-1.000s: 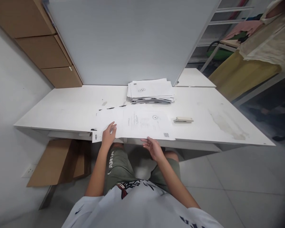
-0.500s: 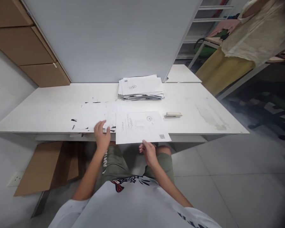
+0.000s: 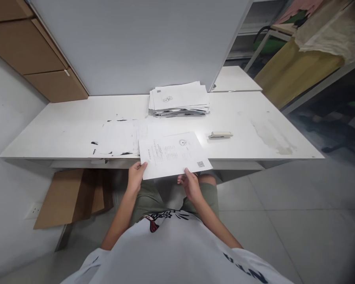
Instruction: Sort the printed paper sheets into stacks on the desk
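A white printed sheet of paper (image 3: 171, 157) with a round stamp and a square code reaches over the table's front edge, slightly turned. My left hand (image 3: 136, 176) pinches its near left corner, thumb on top. At the near edge, right of the middle, my right hand (image 3: 191, 183) grips the same sheet, with its other fingers curled underneath. Whether more than one sheet is held I cannot tell. Left of it, another paper (image 3: 121, 136) with dark marks along its edges lies flat on the table. A pale stapler (image 3: 220, 135) rests to the right of the sheet.
A stack of papers (image 3: 180, 100) sits at the back of the white table (image 3: 242, 118), against a grey panel (image 3: 141, 43). Brown cardboard boxes (image 3: 57, 85) stand at the back left. Below the table on the left is a cardboard piece (image 3: 61, 197).
My left hand has moved right and closed on the sheet's corner. The sheet has turned a little, while my right hand has kept its grip. The camera view has shifted.
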A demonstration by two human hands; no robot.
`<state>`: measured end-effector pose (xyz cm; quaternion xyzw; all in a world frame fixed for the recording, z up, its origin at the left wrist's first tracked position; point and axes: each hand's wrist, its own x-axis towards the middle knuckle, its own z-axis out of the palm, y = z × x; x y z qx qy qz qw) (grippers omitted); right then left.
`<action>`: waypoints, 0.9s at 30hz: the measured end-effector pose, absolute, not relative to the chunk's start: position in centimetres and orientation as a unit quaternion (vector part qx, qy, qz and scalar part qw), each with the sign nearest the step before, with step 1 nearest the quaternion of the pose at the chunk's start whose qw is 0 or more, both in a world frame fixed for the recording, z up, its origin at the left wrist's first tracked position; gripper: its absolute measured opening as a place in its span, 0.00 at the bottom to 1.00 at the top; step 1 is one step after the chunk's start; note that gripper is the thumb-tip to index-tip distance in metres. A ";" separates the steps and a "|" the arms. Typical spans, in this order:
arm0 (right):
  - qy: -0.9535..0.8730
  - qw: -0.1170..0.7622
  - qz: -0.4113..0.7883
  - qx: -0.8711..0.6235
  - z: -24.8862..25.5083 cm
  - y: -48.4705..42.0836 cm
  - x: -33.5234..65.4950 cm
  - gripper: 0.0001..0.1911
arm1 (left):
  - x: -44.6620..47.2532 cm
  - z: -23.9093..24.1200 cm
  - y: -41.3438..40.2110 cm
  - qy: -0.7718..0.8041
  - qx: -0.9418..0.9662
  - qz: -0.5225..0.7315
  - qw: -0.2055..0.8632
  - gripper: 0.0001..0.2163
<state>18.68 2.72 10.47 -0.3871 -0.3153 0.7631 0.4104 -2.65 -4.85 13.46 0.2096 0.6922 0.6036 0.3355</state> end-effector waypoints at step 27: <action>-0.226 0.416 0.769 -0.429 12.1 5.3 12.2 0.16 | -15.5 13.3 -6.9 0.742 0.626 0.239 0.022 0.26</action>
